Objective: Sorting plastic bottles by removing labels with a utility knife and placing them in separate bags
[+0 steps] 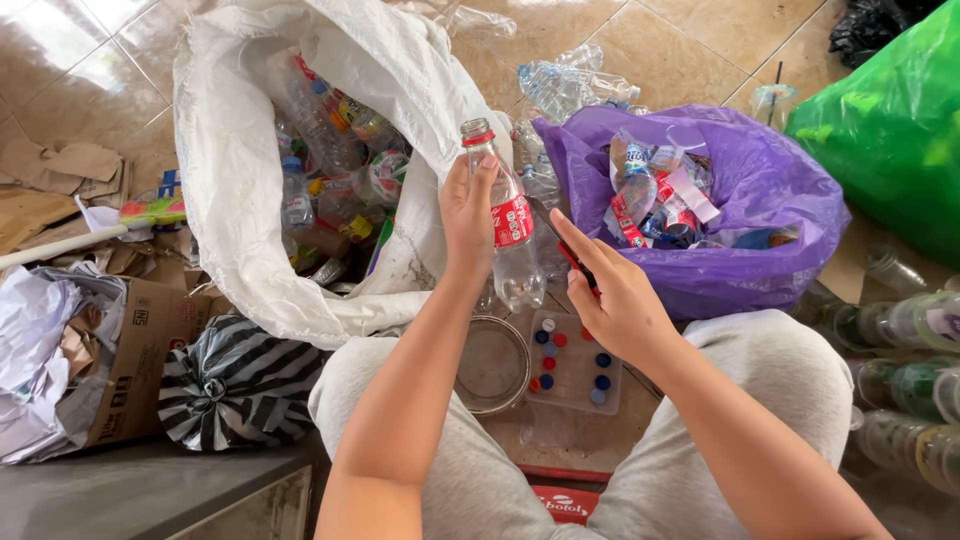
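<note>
The left hand (468, 215) grips a clear bottle (508, 225) with a red label, upright, its neck ring red and its cap off. The right hand (612, 290) holds a red-handled cutter (575, 258) with its blade against the label. Below the hands, on the tiled floor (690, 40) between the knees, lie a clear round lid (492, 365) and, just beside it, a clear tray (575, 365) of red and blue caps. A white sack (235, 190) full of bottles lies open at the left; a purple bag (770, 190) of peeled labels sits at the right, a green bag (890, 130) behind it. Cardboard (140, 350) and a striped bag (235, 385) lie at the lower left.
</note>
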